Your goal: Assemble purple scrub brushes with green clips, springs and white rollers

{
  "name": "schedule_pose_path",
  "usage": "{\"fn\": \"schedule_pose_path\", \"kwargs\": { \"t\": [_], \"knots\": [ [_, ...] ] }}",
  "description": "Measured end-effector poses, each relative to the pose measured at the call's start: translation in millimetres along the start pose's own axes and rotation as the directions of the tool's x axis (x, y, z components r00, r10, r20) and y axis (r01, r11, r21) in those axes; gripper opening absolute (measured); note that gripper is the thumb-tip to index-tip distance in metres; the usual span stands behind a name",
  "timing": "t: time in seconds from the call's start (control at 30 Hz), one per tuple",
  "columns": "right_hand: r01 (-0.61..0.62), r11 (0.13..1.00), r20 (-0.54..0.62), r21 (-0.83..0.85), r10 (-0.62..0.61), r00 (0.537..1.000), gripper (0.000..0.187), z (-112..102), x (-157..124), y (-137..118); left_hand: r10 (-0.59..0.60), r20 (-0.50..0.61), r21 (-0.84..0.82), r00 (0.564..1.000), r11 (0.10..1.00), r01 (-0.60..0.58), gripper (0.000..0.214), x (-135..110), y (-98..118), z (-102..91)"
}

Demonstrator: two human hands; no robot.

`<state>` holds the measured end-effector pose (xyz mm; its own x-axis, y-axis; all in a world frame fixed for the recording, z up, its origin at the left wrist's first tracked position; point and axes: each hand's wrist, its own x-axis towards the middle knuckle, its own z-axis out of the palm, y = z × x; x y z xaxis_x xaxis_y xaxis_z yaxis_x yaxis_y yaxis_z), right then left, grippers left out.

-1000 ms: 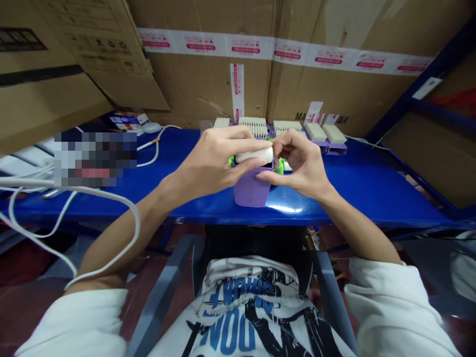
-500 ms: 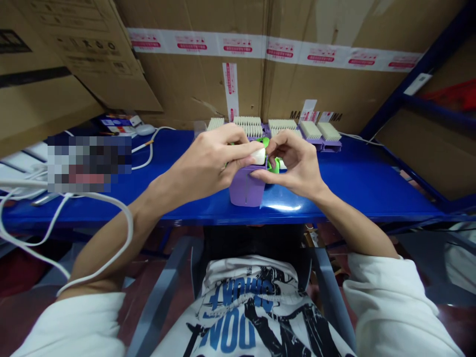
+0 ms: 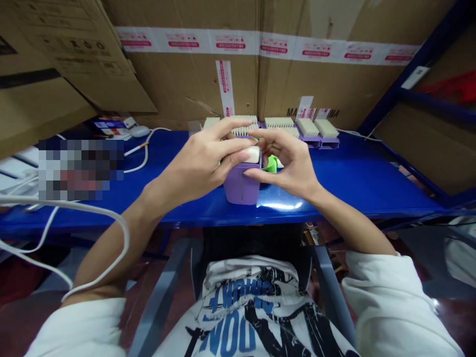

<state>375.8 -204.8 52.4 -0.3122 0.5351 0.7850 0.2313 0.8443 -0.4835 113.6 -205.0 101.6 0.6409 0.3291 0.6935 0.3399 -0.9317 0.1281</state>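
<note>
A purple box (image 3: 241,186) stands at the blue table's front edge, between my hands. In its top sits a white ribbed block (image 3: 254,154). My left hand (image 3: 211,156) is closed with thumb and fingers pressed on this block. My right hand (image 3: 290,161) is at the box's right side, its thumb on the front wall near the rim and its other fingers curled behind the block. A bright green piece (image 3: 270,164) shows beneath the right hand's fingers. What lies inside the box is hidden.
Several cream ribbed blocks (image 3: 307,127) on purple holders line the back of the blue table (image 3: 357,183). Cardboard (image 3: 178,79) stands behind them. White cables (image 3: 122,233) loop across my left forearm. A white mouse (image 3: 140,131) lies at the back left.
My right fingers have moved left, closer to the white block and my left hand. The block appears lower in the box's top. The whole view has shifted slightly.
</note>
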Motion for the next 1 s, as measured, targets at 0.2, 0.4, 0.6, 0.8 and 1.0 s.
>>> {"fn": "schedule_pose_path", "kwargs": {
  "t": [0.2, 0.4, 0.6, 0.8, 1.0],
  "knots": [
    [0.085, 0.978, 0.043, -0.193, -0.078, 0.996, 0.057, -14.4, -2.8, -10.3, -0.18, -0.056, -0.14, 0.982, 0.975, 0.171, 0.073, -26.9, -7.6, 6.9],
    [0.202, 0.955, 0.04, -0.22, -0.198, 0.979, 0.026, -13.4, -1.0, -27.6, -0.312, -0.157, -0.392, 0.937, 0.89, 0.231, 0.079, -45.8, -13.8, 33.7],
    [0.283, 0.901, 0.022, -0.329, -0.292, 0.956, 0.034, -13.1, 0.5, -54.6, -0.301, -0.252, -0.412, 0.92, 0.893, 0.18, 0.058, -48.3, -13.3, 44.1],
    [0.329, 0.874, 0.042, -0.359, -0.337, 0.941, 0.046, -20.5, 6.5, -59.0, -0.285, -0.258, -0.347, 0.923, 0.919, 0.186, 0.06, -49.7, -11.9, 41.6],
    [0.325, 0.887, 0.325, -0.328, -0.217, 0.92, 0.056, -34.4, 7.6, -32.6, -0.211, -0.177, -0.382, 0.961, 0.915, 0.131, 0.108, -58.2, -33.4, 43.4]
  ]
}}
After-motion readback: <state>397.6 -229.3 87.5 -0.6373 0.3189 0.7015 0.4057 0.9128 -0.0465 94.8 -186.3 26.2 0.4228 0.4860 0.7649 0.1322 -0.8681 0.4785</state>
